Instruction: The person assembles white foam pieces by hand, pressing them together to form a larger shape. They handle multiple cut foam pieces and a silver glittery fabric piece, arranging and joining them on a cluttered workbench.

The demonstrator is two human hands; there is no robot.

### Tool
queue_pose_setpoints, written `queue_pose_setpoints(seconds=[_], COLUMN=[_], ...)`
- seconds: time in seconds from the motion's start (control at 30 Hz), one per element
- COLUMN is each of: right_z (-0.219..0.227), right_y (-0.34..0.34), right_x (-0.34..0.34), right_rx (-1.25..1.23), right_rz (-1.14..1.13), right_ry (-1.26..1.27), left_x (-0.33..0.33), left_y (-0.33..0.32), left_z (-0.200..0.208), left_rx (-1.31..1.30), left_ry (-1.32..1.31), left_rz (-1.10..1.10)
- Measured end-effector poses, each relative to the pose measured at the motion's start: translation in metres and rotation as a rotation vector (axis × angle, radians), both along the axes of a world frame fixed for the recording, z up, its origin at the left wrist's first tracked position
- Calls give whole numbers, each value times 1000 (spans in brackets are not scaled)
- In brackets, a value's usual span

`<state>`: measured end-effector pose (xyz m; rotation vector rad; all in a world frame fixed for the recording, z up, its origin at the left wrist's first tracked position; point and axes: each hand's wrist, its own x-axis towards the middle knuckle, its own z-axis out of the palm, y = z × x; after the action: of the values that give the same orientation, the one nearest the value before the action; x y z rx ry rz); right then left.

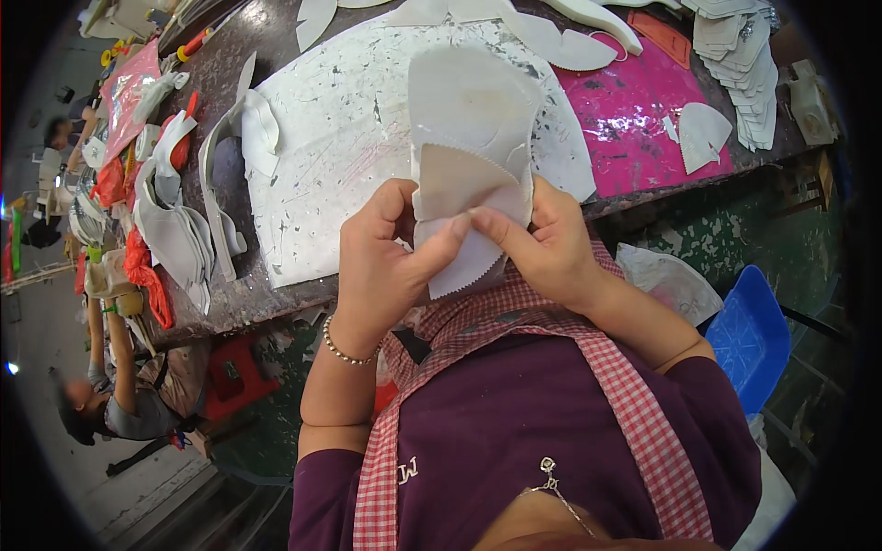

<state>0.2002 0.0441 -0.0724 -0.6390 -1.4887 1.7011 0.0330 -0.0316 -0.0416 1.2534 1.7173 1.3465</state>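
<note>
Between both hands I hold a pale shoe-upper piece (pixel 473 87) with zigzag-cut edges, raised above the table's near edge. A beige patch shows at its middle, and its lower end hangs toward my apron. My left hand (pixel 390 234) grips its left side, the thumb pressing on the face. From the right side my right hand (pixel 542 243) grips it too, its thumb tip close to the left thumb. The fingers behind the piece are partly hidden. Under it lies a large white sheet (pixel 322 138) with dark specks and scuffs.
Stacked white pieces (pixel 175 230) and a curved strip (pixel 216 184) lie left. On the right, a pink sheet (pixel 616 119) carries a small white piece (pixel 706 133), near another stack (pixel 744 73). A blue plastic tray (pixel 749 340) stands below right. Another person (pixel 138 395) works far left.
</note>
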Motion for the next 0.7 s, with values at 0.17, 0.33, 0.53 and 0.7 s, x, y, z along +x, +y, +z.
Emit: queue_pose_setpoints(seconds=[0.17,0.33,0.53,0.7], right_z=[6,-5,14,27], right_y=[1,-2,19,30], right_x=[5,3,10,-1], right_rx=[55,-91,13,317], right_rz=[15,-44,233,149], right_ry=[-152,-25,-168,-491], left_x=[2,1,-3,4], left_y=[2,10,15,20], left_z=[-2,-4,17,-3], left_rx=[-57,-118,-124,184], left_ry=[185,70,-378,240], left_rz=[21,-32,-118,24])
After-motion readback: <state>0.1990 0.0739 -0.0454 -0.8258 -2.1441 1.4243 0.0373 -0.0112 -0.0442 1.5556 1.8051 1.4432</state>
